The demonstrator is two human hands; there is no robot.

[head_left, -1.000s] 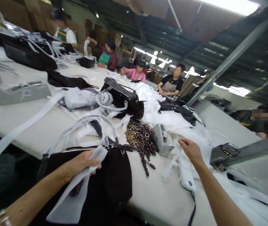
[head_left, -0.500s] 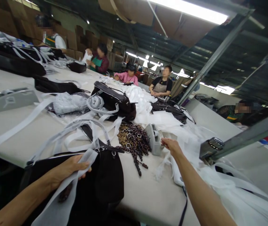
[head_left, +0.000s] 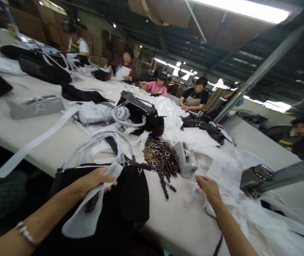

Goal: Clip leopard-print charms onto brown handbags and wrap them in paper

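Observation:
My left hand (head_left: 100,181) is closed on a white wrapping strip (head_left: 88,217), over the front of a black bag (head_left: 134,195). Pale wrapping covers the bag's raised handles. My right hand (head_left: 206,185) has its fingers pinched together beside the front of a grey tape dispenser (head_left: 186,160); whatever is between the fingertips is too small to make out. Left of that dispenser lies a heap of dark beaded charms (head_left: 162,156) with metal rings.
Another black bag (head_left: 141,112) stands behind the charms. A second dispenser (head_left: 38,106) is at the left. White sheets (head_left: 221,170) and a metal post (head_left: 277,177) are to the right. Several people sit around the table (head_left: 165,220).
My right hand has drawn back from the dispenser toward me. The left hand still grips the strip. The view has shifted, so most things appear further right.

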